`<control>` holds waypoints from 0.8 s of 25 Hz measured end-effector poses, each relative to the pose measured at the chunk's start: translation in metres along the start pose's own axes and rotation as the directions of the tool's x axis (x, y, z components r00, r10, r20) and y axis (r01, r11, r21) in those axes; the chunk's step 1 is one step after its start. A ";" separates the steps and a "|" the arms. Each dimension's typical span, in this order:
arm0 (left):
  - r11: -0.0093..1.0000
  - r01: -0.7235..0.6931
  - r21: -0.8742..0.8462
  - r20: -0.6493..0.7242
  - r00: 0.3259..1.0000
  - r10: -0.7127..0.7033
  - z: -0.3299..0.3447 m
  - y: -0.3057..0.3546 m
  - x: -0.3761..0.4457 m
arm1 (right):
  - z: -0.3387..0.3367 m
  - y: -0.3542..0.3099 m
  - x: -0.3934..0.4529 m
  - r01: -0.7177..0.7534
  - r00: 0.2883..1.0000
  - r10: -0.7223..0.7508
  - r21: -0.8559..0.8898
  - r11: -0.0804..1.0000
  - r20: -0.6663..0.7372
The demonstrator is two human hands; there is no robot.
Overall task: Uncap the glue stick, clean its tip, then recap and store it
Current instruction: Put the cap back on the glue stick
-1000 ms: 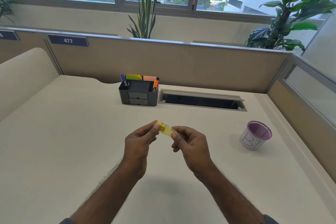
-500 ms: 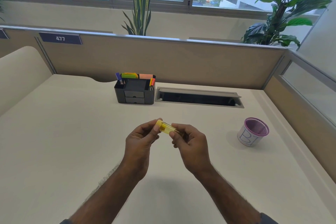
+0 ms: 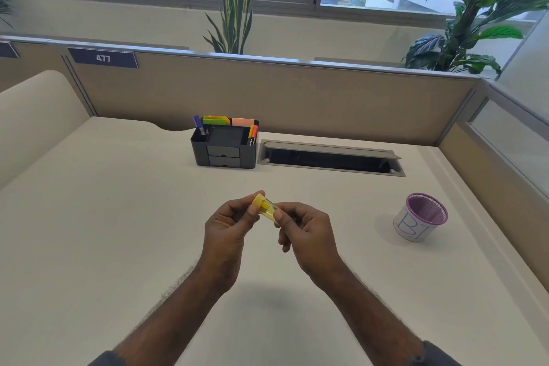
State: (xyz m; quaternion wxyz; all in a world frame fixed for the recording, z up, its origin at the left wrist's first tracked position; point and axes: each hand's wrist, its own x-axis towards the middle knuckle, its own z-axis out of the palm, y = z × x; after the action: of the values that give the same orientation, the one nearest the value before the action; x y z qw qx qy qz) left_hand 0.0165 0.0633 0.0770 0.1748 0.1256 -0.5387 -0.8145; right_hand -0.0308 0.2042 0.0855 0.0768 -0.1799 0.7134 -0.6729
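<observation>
A small yellow glue stick (image 3: 265, 208) is held above the middle of the desk, tilted with its upper end to the left. My left hand (image 3: 228, 229) pinches that yellow upper end between thumb and fingers. My right hand (image 3: 303, 232) grips the translucent lower part, its fingers covering the far end. Whether the cap sits on or off the stick I cannot tell. A dark grey desk organiser (image 3: 225, 147) with pens and sticky notes stands at the back of the desk.
A purple mesh cup (image 3: 420, 218) wrapped in white paper stands to the right. A grey cable slot (image 3: 329, 157) lies open beside the organiser. Beige partitions (image 3: 297, 98) wall the desk at the back and right; a curved panel rises at the left.
Both hands have stayed close together on the glue stick. The stick's left end has tipped up a little and my left thumb has slid along it. The camera has shifted slightly.
</observation>
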 end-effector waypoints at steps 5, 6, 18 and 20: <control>0.995 -0.048 0.083 -0.039 0.998 0.051 -0.001 0.005 0.009 | 0.010 0.005 0.012 -0.008 1.000 0.008 0.007 1.000 0.002; 0.991 -0.059 0.122 -0.032 0.998 0.063 -0.002 0.008 0.013 | 0.012 0.007 0.015 -0.010 1.000 0.010 0.009 1.000 0.009; 0.820 -0.206 0.534 0.054 0.976 0.209 -0.041 0.036 0.112 | 0.065 0.021 0.128 0.218 0.975 -0.193 -0.339 0.915 0.106; 0.781 -0.259 0.568 0.075 0.961 0.265 -0.055 0.044 0.144 | 0.085 0.017 0.160 0.262 0.964 -0.233 -0.312 0.913 0.127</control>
State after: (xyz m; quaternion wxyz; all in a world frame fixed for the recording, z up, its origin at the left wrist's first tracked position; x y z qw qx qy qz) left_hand -0.0855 -0.0585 0.0940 0.2428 0.0998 -0.7697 -0.5820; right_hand -0.1517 0.0680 0.0827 -0.0086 -0.3080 0.7822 -0.5415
